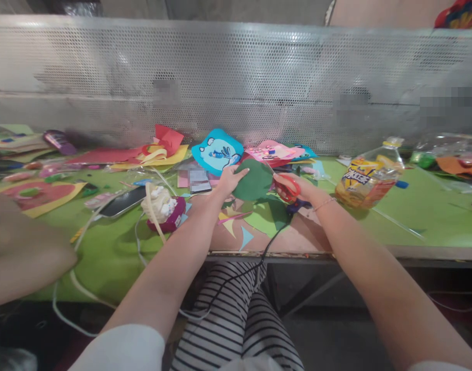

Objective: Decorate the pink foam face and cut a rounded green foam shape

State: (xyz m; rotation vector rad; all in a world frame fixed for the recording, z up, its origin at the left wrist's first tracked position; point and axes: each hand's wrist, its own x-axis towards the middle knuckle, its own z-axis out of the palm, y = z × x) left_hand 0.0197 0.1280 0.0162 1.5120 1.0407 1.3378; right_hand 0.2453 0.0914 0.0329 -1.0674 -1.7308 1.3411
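My left hand (233, 180) pinches the left edge of a dark green, rounded piece of paper (253, 181). At its right edge my right hand (293, 186) is closed round the red handles of a pair of scissors (289, 189). The scissor blades point up and left by the paper; how far apart they are I cannot tell. Below the hands lie a light green paper piece (262, 217) and a pale blue scrap (246, 238). Behind the left hand rests a blue paper cutout (217, 151) with a drawn design.
A clear plastic bottle (369, 175) with yellow wrappers stands right of my right hand. To the left are a phone (122, 201) and a purple-and-cream object (164, 208) with cables. Another person's arm (23, 252) reaches in at far left. A perforated metal panel (236, 82) closes off the back.
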